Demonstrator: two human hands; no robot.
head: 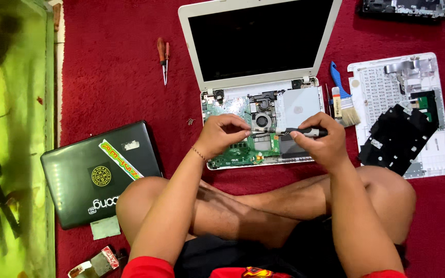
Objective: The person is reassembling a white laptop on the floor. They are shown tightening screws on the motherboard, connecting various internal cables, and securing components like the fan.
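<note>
The person sits cross-legged on a red carpet (114, 77) with an opened white laptop (261, 77) just ahead of both hands, its keyboard cover off and the green circuit board (243, 149) laid bare. The right hand (321, 141) is closed around a dark screwdriver (305, 132), held nearly level with its shaft running leftward over the board. The left hand (222, 135) is pinched narrow, fingertips drawn together at the screwdriver's tip (whether they hold a screw is too small to tell), just beside the round cooling fan (261, 122).

Beyond the right hand, close by, lies a paintbrush (343, 103) with a blue handle. Farther out on that side rests the removed white keyboard cover (403, 113), underside up, with a black sheet (395, 139) lying across it. Out past the left hand, beside the person's left knee, sits a closed dark green laptop (96, 175) bearing stickers. Well ahead of the left hand, a small orange-handled screwdriver (163, 59) lies on the carpet.
</note>
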